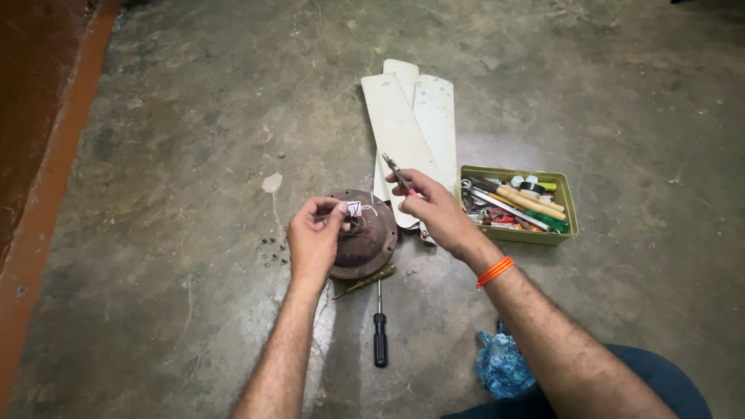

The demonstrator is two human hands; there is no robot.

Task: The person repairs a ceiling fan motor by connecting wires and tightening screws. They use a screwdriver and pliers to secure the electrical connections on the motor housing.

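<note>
At frame centre the motor (363,233), a rusty round housing, lay on the rough concrete floor (194,140). Its blades (411,116), flat cream slats, were already off and stacked above it, and small screws (272,252) lay loose to its left; wiring work seemed unfinished. The left hand (314,237) pinched thin wires (353,208) over the motor. The right hand (438,209) gripped pliers (397,172). A screwdriver (379,330) lay below.
</note>
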